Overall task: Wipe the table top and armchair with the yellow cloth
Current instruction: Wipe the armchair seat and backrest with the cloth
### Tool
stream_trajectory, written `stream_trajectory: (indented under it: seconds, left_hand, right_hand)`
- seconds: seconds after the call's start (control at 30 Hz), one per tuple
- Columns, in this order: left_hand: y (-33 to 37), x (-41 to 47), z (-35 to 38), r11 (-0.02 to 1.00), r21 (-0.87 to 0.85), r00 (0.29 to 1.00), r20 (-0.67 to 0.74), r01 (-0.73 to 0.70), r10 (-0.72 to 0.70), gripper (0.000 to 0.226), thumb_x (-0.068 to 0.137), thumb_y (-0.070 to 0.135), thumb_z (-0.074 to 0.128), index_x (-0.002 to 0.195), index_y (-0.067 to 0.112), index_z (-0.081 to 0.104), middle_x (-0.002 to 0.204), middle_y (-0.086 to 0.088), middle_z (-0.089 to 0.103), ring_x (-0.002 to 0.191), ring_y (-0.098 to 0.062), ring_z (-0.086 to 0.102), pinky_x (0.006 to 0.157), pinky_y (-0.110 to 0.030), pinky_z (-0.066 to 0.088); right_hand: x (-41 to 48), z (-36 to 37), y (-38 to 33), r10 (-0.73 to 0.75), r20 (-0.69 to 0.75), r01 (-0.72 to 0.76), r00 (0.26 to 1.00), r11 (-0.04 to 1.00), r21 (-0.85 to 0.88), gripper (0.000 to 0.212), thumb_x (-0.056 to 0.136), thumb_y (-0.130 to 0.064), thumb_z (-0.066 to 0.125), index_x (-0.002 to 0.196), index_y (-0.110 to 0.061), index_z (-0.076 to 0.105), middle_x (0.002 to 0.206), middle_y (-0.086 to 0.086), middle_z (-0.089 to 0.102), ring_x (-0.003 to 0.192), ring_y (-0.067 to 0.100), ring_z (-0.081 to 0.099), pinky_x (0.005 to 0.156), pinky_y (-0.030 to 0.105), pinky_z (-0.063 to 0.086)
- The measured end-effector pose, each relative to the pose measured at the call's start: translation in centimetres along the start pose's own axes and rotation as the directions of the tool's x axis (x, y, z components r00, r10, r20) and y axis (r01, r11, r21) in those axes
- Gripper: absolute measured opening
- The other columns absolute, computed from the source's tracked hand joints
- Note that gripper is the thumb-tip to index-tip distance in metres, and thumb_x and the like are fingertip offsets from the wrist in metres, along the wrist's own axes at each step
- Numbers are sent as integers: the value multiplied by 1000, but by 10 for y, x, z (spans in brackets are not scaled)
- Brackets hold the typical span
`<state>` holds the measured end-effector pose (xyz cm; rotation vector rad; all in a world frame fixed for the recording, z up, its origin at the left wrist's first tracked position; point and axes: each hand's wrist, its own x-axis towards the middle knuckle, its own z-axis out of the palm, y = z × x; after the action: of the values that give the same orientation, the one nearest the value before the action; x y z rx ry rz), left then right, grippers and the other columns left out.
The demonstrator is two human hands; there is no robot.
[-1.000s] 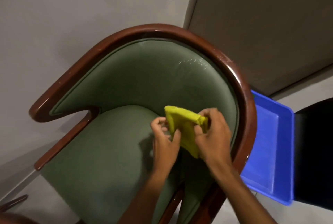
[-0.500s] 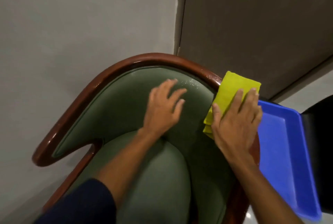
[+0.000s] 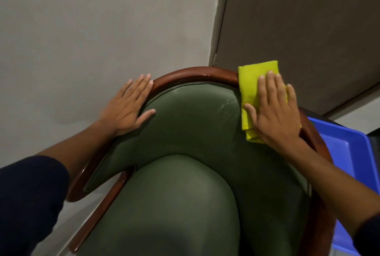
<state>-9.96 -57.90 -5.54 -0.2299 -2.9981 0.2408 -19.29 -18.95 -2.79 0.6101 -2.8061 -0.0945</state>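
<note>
Palms down, we have both hands on the curved back of the armchair [image 3: 191,124]. Our right hand [image 3: 273,109] lies flat on the yellow cloth [image 3: 249,82], its fingers [image 3: 262,84] slightly spread and stretched out, pressing rather than pinching. The folded cloth is draped over the brown wooden top rail [image 3: 195,74] at the right part of the back, one end standing above the rail and the other hanging down onto the green upholstery. Just left of the cloth, small shiny wet streaks [image 3: 229,103] show on the padding.

Our left hand [image 3: 128,105] rests open on the left part of the same rail, fingers close together and pointing upward, thumb splayed onto the green padding; it holds nothing. A dark blue sleeve [image 3: 28,198] covers our left upper arm.

The green seat cushion [image 3: 164,204] bulges toward us below the back. A blue plastic tray [image 3: 345,152] sits just beside the chair on the right, partly hidden behind the rail and our right forearm. Behind the chair, a pale grey wall [image 3: 92,29] meets a darker brown panel [image 3: 308,19].
</note>
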Motion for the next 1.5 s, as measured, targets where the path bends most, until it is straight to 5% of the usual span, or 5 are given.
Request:
stream_trajectory:
  seconds: [0.33,0.7,0.83,1.2,1.5]
  left_hand:
    - [-4,-2,4,999,-43,999,-43,6,-8,80,98,60,23,155,5,11,165,-13,13,154,-23,11,126,-41,13]
    - [-2,-3,3,999,-35,1000,-18,4,-5,77,99,59,18,156,7,8,165,-14,13,154,-23,9,126,-42,12]
    - [-3,-2,4,999,-41,1000,-19,0,-1,77,99,58,18,156,8,8,165,-13,15,154,-23,12,126,-42,12]
    - [-2,-2,2,995,-100,1000,-20,-18,16,77,99,57,23,156,7,11,165,-12,14,154,-23,10,126,-41,13]
    - [-5,-3,0,995,-87,998,-34,-51,48,79,99,61,17,155,5,13,165,-13,13,154,-25,12,125,-44,14]
  right_hand:
    - [103,19,-142,-461,-65,460,885,887,-33,63,102,-53,29,155,-18,28,161,10,30,149,29,28,120,49,25]
    - [-29,14,12,-90,-126,78,988,992,-94,62,106,-37,28,157,-7,11,166,14,11,154,28,9,126,45,6]
    - [-102,16,25,-155,-1,152,988,971,-182,65,95,-18,30,154,2,12,165,20,5,153,34,6,125,47,5]
    - [-14,45,-47,-222,18,222,975,959,-178,68,104,-48,27,156,-4,17,157,19,34,145,35,33,124,47,15]
    - [61,60,-143,-768,-18,739,640,622,-260,59,103,-39,36,155,-16,25,157,8,39,146,28,34,123,45,19]
